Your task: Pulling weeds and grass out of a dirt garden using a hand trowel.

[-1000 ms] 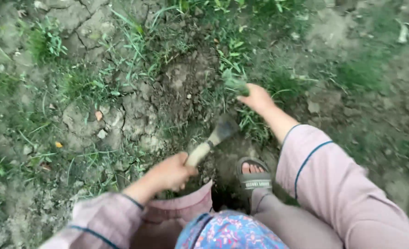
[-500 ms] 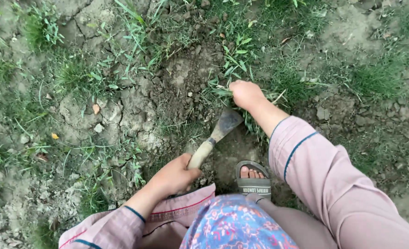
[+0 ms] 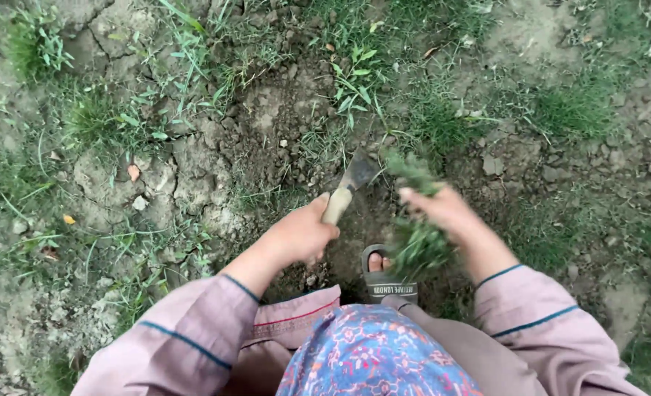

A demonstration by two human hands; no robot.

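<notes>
My left hand grips the pale wooden handle of a small hand hoe; its metal blade points away from me into loose dark soil. My right hand holds a blurred clump of green grass lifted off the ground, just right of the blade. Both arms wear pinkish sleeves with blue trim. My foot in a grey sandal rests on the soil between my hands.
Cracked dry earth with scattered grass tufts lies all around. Small stones and clods lie to the right. My patterned blue clothing fills the bottom middle.
My right hand pulled back toward me with a clump of grass torn from the ground. My left hand pushed the hoe forward and slightly up the frame.
</notes>
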